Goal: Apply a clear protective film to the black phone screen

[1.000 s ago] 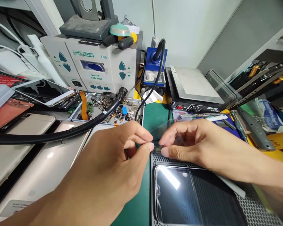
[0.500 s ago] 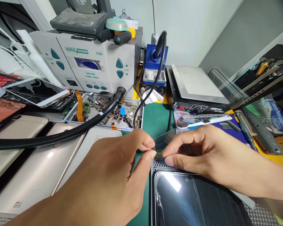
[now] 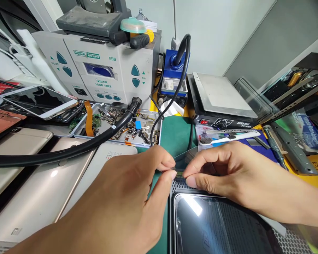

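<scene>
My left hand (image 3: 135,187) and my right hand (image 3: 228,169) meet near the middle, each with thumb and forefinger pinched. Between the fingertips runs a thin clear plastic film (image 3: 186,155) with a dark strip of small yellow-green print along its lower edge. Both hands pinch this film, though the fingers cover much of it. Just below them lies a phone (image 3: 222,225) with a dark, glossy screen that reflects a bright light. It rests on a perforated metal plate (image 3: 294,243), and my right wrist passes over its upper right side.
A hot air station (image 3: 95,70) stands at the back left, its thick black hose crossing over several phones. A tray of small circuit boards (image 3: 122,137) sits before it. Behind my right hand are a heating plate (image 3: 222,95) and a white brush (image 3: 233,137).
Both hands stay pinched on the film in almost the same spot. The view has shifted very slightly.
</scene>
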{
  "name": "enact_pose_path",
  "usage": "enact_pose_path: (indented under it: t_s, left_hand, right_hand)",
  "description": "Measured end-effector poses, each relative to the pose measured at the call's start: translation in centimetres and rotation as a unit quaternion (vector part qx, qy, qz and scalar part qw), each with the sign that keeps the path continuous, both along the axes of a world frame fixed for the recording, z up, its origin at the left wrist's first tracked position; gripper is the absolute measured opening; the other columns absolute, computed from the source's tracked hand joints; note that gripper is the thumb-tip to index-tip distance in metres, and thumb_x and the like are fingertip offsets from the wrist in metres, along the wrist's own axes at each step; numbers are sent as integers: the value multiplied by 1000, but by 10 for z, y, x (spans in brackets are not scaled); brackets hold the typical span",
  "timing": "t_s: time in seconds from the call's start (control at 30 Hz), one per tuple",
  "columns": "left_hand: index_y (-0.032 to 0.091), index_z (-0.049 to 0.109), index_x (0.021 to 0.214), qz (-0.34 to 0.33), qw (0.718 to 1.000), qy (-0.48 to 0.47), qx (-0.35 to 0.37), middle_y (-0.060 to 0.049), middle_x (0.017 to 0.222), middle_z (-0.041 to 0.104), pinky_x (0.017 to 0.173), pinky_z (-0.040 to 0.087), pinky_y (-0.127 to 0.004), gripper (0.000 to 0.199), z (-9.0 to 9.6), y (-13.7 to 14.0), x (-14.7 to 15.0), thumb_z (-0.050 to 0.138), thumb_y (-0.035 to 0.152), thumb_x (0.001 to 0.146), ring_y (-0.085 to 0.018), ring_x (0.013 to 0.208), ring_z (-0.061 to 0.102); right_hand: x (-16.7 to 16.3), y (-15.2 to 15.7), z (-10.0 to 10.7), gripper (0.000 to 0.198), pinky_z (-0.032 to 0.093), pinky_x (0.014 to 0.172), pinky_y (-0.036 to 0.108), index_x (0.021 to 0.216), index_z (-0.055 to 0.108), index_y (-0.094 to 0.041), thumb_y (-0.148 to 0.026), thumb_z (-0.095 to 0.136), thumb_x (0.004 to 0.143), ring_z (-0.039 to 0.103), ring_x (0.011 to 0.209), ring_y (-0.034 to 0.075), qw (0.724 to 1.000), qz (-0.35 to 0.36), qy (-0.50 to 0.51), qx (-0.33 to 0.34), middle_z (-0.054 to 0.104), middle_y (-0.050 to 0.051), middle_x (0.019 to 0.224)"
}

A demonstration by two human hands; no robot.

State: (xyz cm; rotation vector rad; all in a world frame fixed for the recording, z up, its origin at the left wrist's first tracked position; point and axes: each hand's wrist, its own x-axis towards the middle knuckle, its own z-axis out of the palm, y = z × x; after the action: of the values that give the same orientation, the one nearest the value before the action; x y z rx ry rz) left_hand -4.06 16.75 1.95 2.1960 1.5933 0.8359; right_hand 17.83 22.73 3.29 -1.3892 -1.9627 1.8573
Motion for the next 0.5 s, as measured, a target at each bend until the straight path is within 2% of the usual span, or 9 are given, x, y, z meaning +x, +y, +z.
enact_pose_path:
  t_s: [0.23, 0.37, 0.5]
  left_hand:
    - [26, 58, 84, -13, 999, 8, -28, 9, 56, 58, 39, 30, -26, 12, 1, -1, -1, 49, 19, 88, -11, 42, 54]
    - [25, 56, 83, -14, 1000, -6, -17, 10, 58, 61, 41, 33, -24, 10, 1, 0, -1, 49, 21, 88, -9, 43, 55]
    - [25, 58, 84, -13, 1000, 8, -15, 11, 58, 62, 38, 33, -22, 10, 0, 2, -1, 50, 22, 90, -8, 42, 57]
  right_hand:
    - [0, 0, 0, 27, 41, 59, 25, 92, 77, -21, -47, 70, 94, 58, 73, 18, 1000, 3, 3, 6, 71, 4, 82]
    - [1, 0, 1, 26, 42, 58, 25, 92, 77, -21, -46, 75, 91, 58, 73, 18, 1000, 1, 5, -2, 71, 4, 82]
    - [2, 0, 2, 22, 44, 60, 24, 91, 77, -21, -42, 71, 94, 60, 73, 17, 1000, 12, 5, 19, 72, 3, 82]
